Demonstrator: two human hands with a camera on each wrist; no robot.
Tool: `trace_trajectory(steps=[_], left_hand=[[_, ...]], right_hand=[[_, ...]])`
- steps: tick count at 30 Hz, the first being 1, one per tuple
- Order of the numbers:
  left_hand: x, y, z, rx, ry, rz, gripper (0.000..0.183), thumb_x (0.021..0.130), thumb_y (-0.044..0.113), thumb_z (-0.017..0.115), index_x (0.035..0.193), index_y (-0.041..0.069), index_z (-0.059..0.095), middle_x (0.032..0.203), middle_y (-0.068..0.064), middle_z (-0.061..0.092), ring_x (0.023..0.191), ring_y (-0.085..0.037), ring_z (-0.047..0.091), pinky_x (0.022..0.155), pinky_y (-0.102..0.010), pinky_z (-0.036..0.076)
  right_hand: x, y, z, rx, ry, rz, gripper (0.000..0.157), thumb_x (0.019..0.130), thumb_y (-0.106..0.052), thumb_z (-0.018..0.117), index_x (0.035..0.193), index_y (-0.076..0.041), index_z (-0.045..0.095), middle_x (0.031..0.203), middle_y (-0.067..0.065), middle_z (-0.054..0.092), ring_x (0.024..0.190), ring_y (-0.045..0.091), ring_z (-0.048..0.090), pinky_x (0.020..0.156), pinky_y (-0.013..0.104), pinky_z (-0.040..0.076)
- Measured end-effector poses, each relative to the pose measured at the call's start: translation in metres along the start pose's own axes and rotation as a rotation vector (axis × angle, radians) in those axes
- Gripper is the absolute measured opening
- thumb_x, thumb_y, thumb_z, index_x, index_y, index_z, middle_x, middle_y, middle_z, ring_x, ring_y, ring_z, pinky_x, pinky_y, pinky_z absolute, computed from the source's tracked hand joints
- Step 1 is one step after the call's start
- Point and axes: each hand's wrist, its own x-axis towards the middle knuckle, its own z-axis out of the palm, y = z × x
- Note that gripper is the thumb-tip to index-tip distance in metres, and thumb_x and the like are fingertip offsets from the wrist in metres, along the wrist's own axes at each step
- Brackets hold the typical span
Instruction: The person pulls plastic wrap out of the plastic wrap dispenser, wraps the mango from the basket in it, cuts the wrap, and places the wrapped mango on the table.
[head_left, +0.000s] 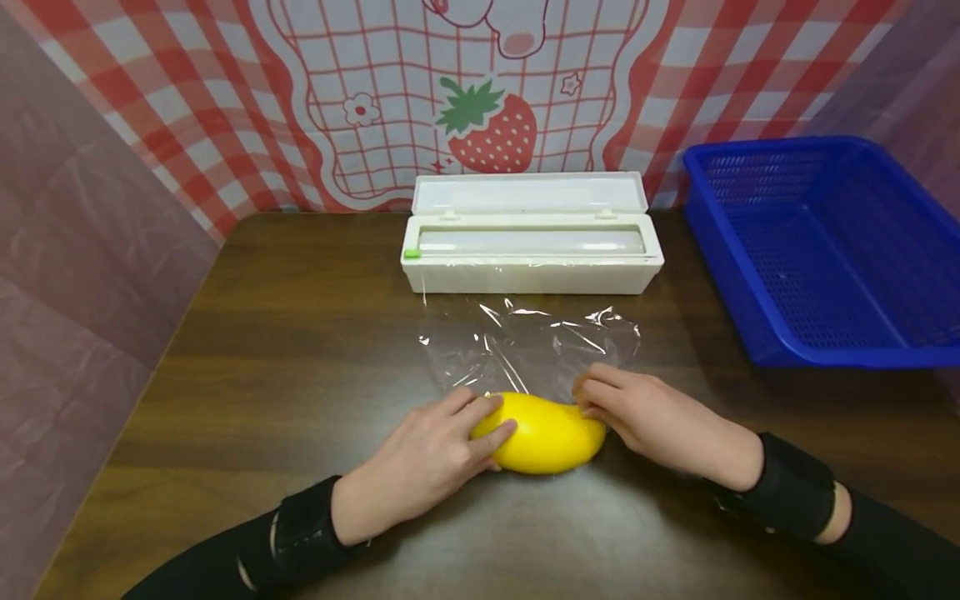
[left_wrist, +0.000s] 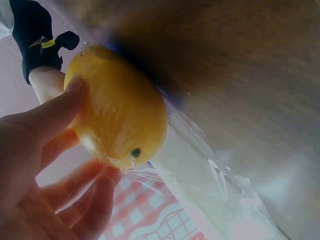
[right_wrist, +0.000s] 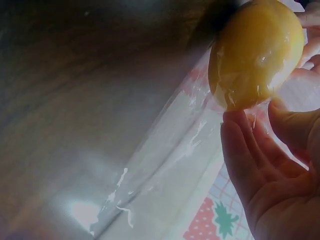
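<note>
A yellow mango [head_left: 543,435] lies on its side on the table with clear plastic wrap drawn over its skin. My left hand [head_left: 431,454] holds its left end, thumb on the near side and fingertips over the top. In the left wrist view, the thumb presses the film-covered mango [left_wrist: 117,110] near a small dark stem spot. My right hand [head_left: 637,412] is at the other end, pinching the plastic wrap between thumb and curled fingers. Crinkled plastic wrap [head_left: 517,342] stretches from the mango back to the white wrap dispenser [head_left: 532,279], whose lid stands raised.
A blue plastic basket [head_left: 765,325] stands at the back right of the wooden table [head_left: 300,333]. Behind the dispenser hangs a red-and-white checked cloth [head_left: 300,108] with a strawberry print. A green slider [head_left: 412,253] sits at the dispenser's left front edge.
</note>
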Motion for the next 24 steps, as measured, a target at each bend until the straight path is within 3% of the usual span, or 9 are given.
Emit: trace_trajectory(steps=[4,11,17,24], left_hand=[[0.000,0.000,0.000,-0.003,-0.006,-0.005,0.046,0.085,0.038,0.080,0.126,0.018,0.071,0.123,-0.012,0.062,0.104,-0.025,0.057,0.077,-0.031,0.057],[0.000,0.001,0.000,-0.032,-0.007,-0.032,0.046,0.086,0.036,0.079,0.127,0.017,0.070,0.123,-0.013,0.062,0.107,-0.026,0.057,0.082,-0.033,0.057],[0.000,0.001,0.001,-0.032,-0.020,-0.040,0.047,0.087,0.037,0.078,0.128,0.016,0.070,0.123,-0.014,0.061,0.108,-0.026,0.057,0.085,-0.033,0.056],[0.001,0.001,0.003,-0.043,-0.035,-0.048,0.048,0.089,0.038,0.076,0.130,0.014,0.067,0.126,-0.015,0.060,0.106,-0.026,0.057,0.083,-0.032,0.056]], right_hand=[[-0.001,0.001,0.004,0.048,-0.022,0.062,0.017,0.091,-0.002,0.070,0.103,-0.014,0.065,0.108,-0.005,0.059,0.090,0.008,0.060,0.078,0.027,0.055],[-0.002,0.000,0.014,0.135,-0.019,0.162,0.024,0.093,0.000,0.067,0.111,-0.009,0.055,0.114,0.001,0.056,0.097,0.009,0.059,0.082,0.029,0.055],[-0.005,0.000,0.015,0.128,-0.013,0.216,0.021,0.092,-0.005,0.070,0.103,-0.015,0.055,0.102,-0.006,0.049,0.089,0.006,0.054,0.078,0.026,0.053],[-0.007,0.001,0.015,0.193,-0.080,0.194,0.016,0.101,-0.013,0.060,0.116,-0.018,0.062,0.113,-0.012,0.057,0.100,0.005,0.056,0.086,0.032,0.053]])
